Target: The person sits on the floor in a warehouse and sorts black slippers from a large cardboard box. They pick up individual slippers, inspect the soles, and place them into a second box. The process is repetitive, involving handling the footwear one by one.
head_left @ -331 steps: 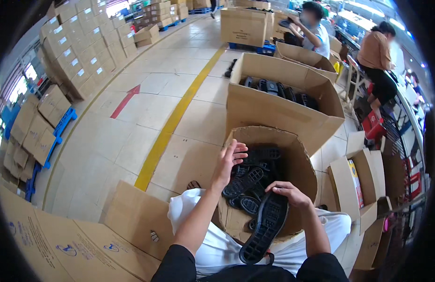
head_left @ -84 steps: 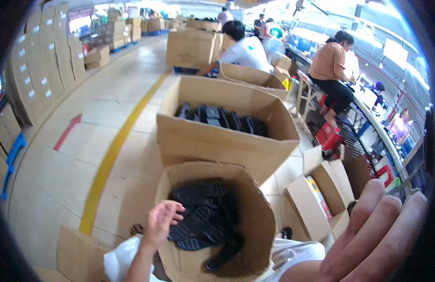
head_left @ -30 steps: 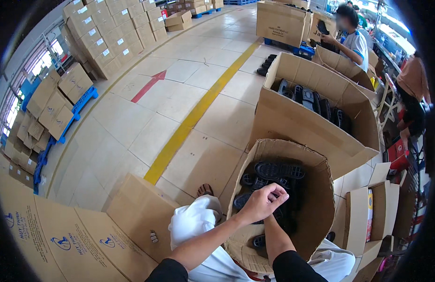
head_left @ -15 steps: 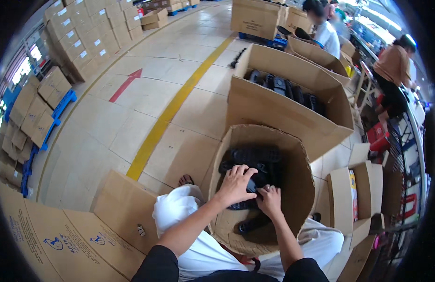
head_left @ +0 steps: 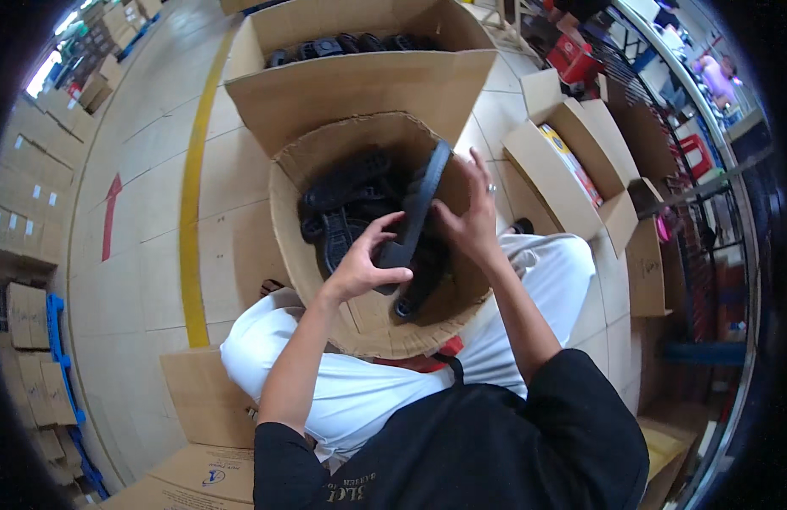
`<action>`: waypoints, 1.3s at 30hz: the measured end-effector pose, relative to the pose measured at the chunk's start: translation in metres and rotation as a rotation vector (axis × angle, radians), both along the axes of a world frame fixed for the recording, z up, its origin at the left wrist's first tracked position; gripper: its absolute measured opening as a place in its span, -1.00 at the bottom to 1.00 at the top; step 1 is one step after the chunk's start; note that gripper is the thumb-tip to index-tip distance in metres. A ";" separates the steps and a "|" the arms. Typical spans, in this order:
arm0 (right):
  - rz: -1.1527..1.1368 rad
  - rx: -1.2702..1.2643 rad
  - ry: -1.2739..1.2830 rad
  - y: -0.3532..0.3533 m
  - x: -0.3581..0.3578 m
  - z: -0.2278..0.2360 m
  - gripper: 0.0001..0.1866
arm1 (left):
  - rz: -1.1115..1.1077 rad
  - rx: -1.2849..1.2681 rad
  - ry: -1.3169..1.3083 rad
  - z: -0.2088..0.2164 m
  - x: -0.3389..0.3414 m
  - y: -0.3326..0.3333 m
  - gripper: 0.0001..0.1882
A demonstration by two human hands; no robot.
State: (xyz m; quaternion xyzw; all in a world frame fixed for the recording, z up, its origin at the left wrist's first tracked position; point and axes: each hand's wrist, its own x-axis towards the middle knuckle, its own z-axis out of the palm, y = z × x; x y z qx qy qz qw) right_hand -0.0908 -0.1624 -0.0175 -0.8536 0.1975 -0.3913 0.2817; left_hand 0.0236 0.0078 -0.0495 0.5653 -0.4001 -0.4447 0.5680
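A black shoe sole point(head_left: 423, 200), with a chunky, ridged edge, stands steeply tilted above an open cardboard box point(head_left: 293, 246) between my knees. My left hand point(head_left: 363, 268) grips its lower end, thumb on the near side and fingers behind. On the other side of the sole is my right hand point(head_left: 471, 214), its fingers spread and raised and its thumb close to the edge. Whether that thumb touches it, I cannot tell. Several more black soles point(head_left: 346, 183) lie loosely in the box, partly hidden by my hands.
Beyond the box stands a larger carton point(head_left: 359, 89) holding a row of black footwear pieces. To the right are an open carton point(head_left: 563, 166) with a colourful package inside and a metal rack point(head_left: 708, 221). Stacked cartons point(head_left: 32, 170) line the left, past a yellow floor line point(head_left: 192, 187).
Both hands have come up out of the box, and a sole is now raised in my left hand. My right hand has spread its fingers. The view has turned and shifted.
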 end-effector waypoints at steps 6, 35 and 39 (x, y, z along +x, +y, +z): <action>0.263 0.984 -0.192 -0.054 0.009 -0.027 -0.54 | -0.091 -0.015 0.096 0.004 -0.008 0.002 -0.11; 0.131 1.817 -0.068 -0.005 0.011 -0.094 -0.56 | 0.499 -0.113 0.656 0.023 0.034 0.029 -0.45; 0.149 1.783 -0.113 -0.007 0.017 -0.069 -0.52 | 0.628 -0.117 0.721 0.029 0.044 0.032 -0.42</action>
